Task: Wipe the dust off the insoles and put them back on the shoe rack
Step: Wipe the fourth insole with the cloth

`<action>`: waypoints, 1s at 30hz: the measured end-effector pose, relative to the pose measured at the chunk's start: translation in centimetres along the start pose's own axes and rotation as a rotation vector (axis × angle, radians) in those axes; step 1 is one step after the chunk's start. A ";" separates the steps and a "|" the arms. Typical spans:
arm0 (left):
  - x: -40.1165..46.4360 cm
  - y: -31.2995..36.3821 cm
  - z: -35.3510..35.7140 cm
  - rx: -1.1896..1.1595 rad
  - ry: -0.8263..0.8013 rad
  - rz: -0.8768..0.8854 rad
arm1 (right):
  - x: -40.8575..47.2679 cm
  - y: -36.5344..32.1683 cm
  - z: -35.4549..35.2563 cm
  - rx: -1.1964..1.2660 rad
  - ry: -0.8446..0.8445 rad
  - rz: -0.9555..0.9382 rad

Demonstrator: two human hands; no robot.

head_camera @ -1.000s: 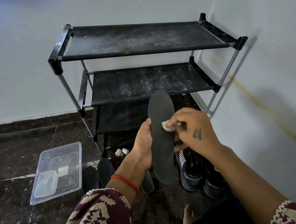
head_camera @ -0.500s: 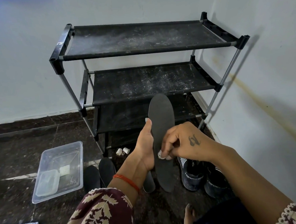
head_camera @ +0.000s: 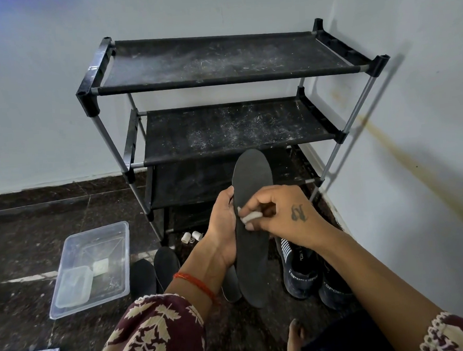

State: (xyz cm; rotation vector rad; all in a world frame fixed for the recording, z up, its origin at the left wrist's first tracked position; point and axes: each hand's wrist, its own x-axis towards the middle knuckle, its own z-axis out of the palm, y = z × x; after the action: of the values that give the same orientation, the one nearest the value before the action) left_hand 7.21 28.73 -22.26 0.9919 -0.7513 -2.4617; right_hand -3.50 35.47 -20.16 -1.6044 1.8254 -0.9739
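Dark speckled stone floor (head_camera: 25, 242) runs up to pale walls in this corner, and the person crouches on it facing the shoe rack (head_camera: 219, 78). Nearest them, in front of the rack, the left hand (head_camera: 222, 227) curls round the left edge of a long, flat, matte black insole (head_camera: 254, 255), holding it upright. Its long axis runs from near the floor up toward the rack's lower shelves, with the rounded toe end on top. The right hand (head_camera: 284, 215) pinches a small white wad of cloth (head_camera: 250, 217) against the insole's face at mid-length, fingers curled round it. The next strokes look set to run along that axis, with the right hand working and the left steadying.

Left of the insole, more dark insoles (head_camera: 155, 272) lie on the floor beside a clear plastic tub (head_camera: 95, 265). Right of it stand dark sports shoes (head_camera: 301, 271). Beyond, the rack's black fabric shelves look dusty between grey metal tubes.
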 end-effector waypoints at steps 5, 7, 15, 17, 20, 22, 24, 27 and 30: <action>-0.1 -0.1 0.1 0.014 0.061 -0.015 | -0.7 -0.8 -0.8 0.067 -0.209 -0.028; -0.2 -0.1 0.2 -0.006 0.034 -0.029 | -0.7 -0.4 -1.2 -0.015 -0.237 0.000; -0.3 -0.4 0.5 -0.042 -0.104 -0.051 | 0.2 1.0 -0.5 -0.128 0.210 0.106; -0.2 -0.5 0.3 -0.026 -0.082 -0.048 | 0.3 0.6 0.2 -0.102 0.207 0.058; -0.1 -0.2 0.2 -0.034 -0.039 -0.041 | 0.0 -0.4 0.0 0.045 0.082 0.076; -0.1 0.1 0.1 -0.032 -0.005 -0.030 | -0.3 -0.9 -0.5 0.112 -0.040 0.048; -0.1 0.2 0.2 -0.029 0.029 -0.018 | -0.6 -1.1 -0.8 0.143 -0.154 0.014; 0.0 0.0 0.3 -0.026 0.037 -0.023 | -0.8 -0.8 -1.4 0.110 -0.234 0.049; 0.0 0.0 0.2 -0.029 0.023 -0.019 | -0.7 -0.2 -1.7 -0.066 -0.173 0.074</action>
State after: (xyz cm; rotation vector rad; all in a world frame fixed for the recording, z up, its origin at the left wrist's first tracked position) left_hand 7.03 28.81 -22.19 1.0196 -0.7002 -2.4656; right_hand -4.61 36.49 -19.00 -1.5955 1.8009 -0.7257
